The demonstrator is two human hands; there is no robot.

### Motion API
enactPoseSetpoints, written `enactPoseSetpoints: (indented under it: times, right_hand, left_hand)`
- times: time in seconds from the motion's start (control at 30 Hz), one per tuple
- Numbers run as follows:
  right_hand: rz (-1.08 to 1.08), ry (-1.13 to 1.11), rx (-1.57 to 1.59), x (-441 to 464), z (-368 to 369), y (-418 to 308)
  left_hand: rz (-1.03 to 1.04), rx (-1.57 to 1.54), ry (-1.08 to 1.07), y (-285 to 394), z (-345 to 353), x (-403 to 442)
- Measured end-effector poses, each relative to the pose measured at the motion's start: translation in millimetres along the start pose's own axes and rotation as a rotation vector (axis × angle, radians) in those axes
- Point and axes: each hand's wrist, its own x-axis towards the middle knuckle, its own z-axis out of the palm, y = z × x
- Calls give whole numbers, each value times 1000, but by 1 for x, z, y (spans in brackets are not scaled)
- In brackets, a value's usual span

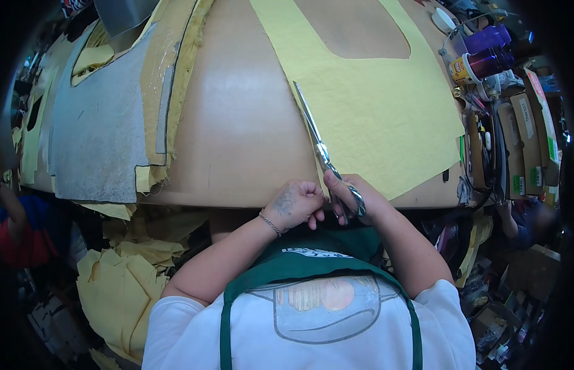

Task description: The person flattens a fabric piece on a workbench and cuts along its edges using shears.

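My right hand [359, 196] grips a pair of large metal scissors [324, 154] by the handles, at the table's near edge. The blades look nearly closed and point away from me, along the left edge of a yellow sheet [373, 105]. That sheet lies flat on the table and has a wide cut-out at its far end. My left hand [297, 202] is closed beside the scissors' handles, fingers curled in by the sheet's near left corner. What its fingers pinch, if anything, is hidden.
A stack of grey and yellow panels [105, 135] lies on the table [231, 123] at left. Yellow scraps [117, 296] are heaped below the edge. Tubs, a yellow-labelled cup [463, 69] and cardboard boxes [526, 132] crowd the right side. Other people's arms show at both sides.
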Motion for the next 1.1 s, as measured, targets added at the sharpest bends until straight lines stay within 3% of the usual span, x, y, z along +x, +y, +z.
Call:
enactPoseSetpoints:
  times: [1.1]
  right_hand:
    - [-5, 49, -89, 39, -12, -27]
  left_hand:
    - [-32, 6, -21, 6, -1, -3]
